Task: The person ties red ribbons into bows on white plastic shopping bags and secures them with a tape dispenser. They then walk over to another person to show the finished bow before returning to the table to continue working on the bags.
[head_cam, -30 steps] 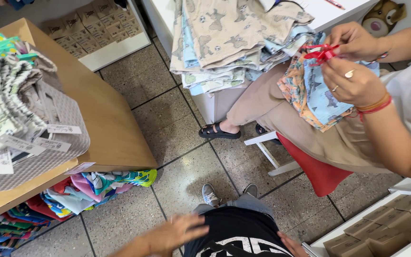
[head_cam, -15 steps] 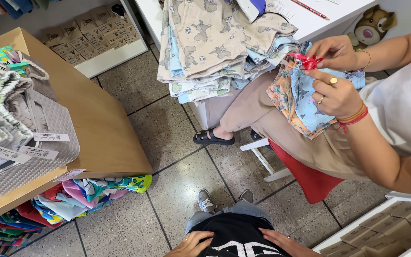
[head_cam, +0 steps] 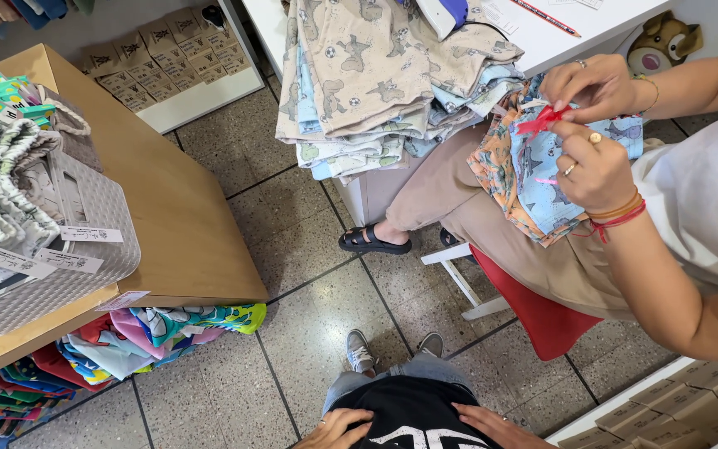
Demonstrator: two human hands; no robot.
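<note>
My left hand (head_cam: pixel 338 428) and my right hand (head_cam: pixel 492 426) lie flat against my black printed shirt (head_cam: pixel 413 416) at the bottom edge, holding nothing. My grey sneakers (head_cam: pixel 361 351) show on the tiled floor below them. To the right a seated person, in a white top and beige trousers, works with both hands (head_cam: pixel 592 125) on a small red clip (head_cam: pixel 539 122) on a blue and orange patterned garment (head_cam: pixel 533 179) in their lap.
A stack of folded printed clothes (head_cam: pixel 376 83) hangs over a white table edge. A wooden counter (head_cam: pixel 172 216) at left carries tagged grey textiles, with colourful folded clothes (head_cam: pixel 151 333) shelved beneath. A red chair (head_cam: pixel 542 320) and cardboard boxes (head_cam: pixel 675 407) stand at right.
My left hand, stretched out over the floor a second ago, has drawn back onto my shirt beside the right hand. The seated person keeps handling the red clip.
</note>
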